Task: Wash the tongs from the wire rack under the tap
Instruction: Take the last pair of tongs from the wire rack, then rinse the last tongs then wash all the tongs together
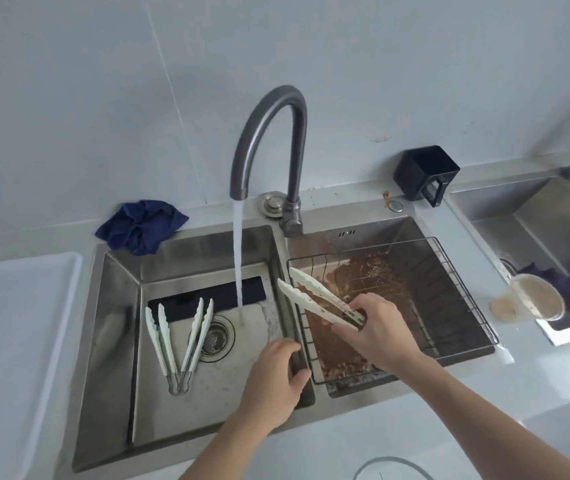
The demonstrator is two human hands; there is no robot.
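My right hand is shut on the handle end of pale green tongs spotted with brown, held over the left edge of the wire rack in the right sink basin. Their tips point up and left toward the divider. The grey tap runs a stream of water into the left basin. My left hand rests on the divider between the basins, fingers curled over its edge, holding nothing else. Two more pale tongs lie on the floor of the left basin beside the drain.
Brown dirty water and residue cover the right basin under the rack. A blue cloth lies behind the left basin. A black holder stands at the back right. A tipped plastic cup with brown residue sits right of the sink. A white tray is at the left.
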